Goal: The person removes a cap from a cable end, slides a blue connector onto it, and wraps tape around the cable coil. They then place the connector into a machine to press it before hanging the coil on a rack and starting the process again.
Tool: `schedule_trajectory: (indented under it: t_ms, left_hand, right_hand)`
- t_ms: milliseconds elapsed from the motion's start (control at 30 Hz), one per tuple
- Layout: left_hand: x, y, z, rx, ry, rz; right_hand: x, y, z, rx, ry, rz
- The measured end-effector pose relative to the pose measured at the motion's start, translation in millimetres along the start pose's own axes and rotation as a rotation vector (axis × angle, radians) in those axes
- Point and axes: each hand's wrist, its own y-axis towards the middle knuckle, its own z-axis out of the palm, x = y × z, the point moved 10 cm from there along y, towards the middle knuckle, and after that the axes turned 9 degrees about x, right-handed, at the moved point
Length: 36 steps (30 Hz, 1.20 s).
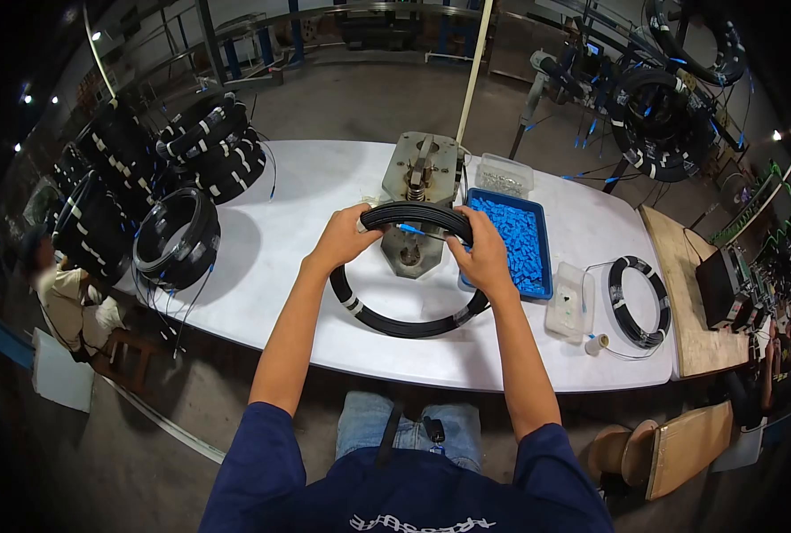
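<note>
A black cable coil (pixel 404 325) with white tape bands is held at its far side by both hands, over the white table. My left hand (pixel 345 236) is wrapped round the coil's upper left part. On the upper right part, my right hand (pixel 482 250) is closed round the same coil. Between the hands a blue connector (pixel 410 229) shows on a cable end, under the top of the coil. Just behind the coil stands a grey metal press (pixel 422 169) with a lever and spring. Right of my right hand is a blue tray (pixel 548 266) of small blue parts.
Stacked black coils (pixel 178 240) stand at the table's left. A clear box (pixel 504 176), an open clear container (pixel 571 302), a tape roll (pixel 596 345) and another coil (pixel 617 302) lie right. Coils hang on a rack (pixel 657 124). A person (pixel 71 302) sits at far left.
</note>
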Motion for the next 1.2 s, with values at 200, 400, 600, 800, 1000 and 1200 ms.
schedule_trajectory:
  t_ms: [200, 400, 600, 800, 1000, 1200]
  left_hand:
    - [1.6, 9.6, -11.0, -0.041, 0.031, -0.027]
    - [22.2, 40.1, -22.4, -0.032, 0.091, -0.020]
    - [48.1, 41.7, -18.1, 0.057, -0.185, -0.013]
    - [90.0, 8.3, -3.8, 0.041, -0.540, -0.211]
    - [91.9, 11.7, -8.1, -0.138, -0.430, -0.214]
    - [71.2, 15.7, -15.8, -0.241, -0.351, -0.100]
  right_hand:
    - [-4.4, 15.5, 6.3, 0.059, 0.084, 0.071]
    - [-24.9, 24.9, 24.1, -0.030, 0.113, 0.082]
    - [-30.0, 21.6, 28.9, -0.120, 0.010, 0.004]
    - [-33.5, 22.8, 26.3, -0.068, -0.007, 0.027]
    - [-33.3, 13.5, 23.7, -0.071, 0.011, 0.047]
    - [-36.1, 8.9, 14.0, -0.053, -0.171, 0.037]
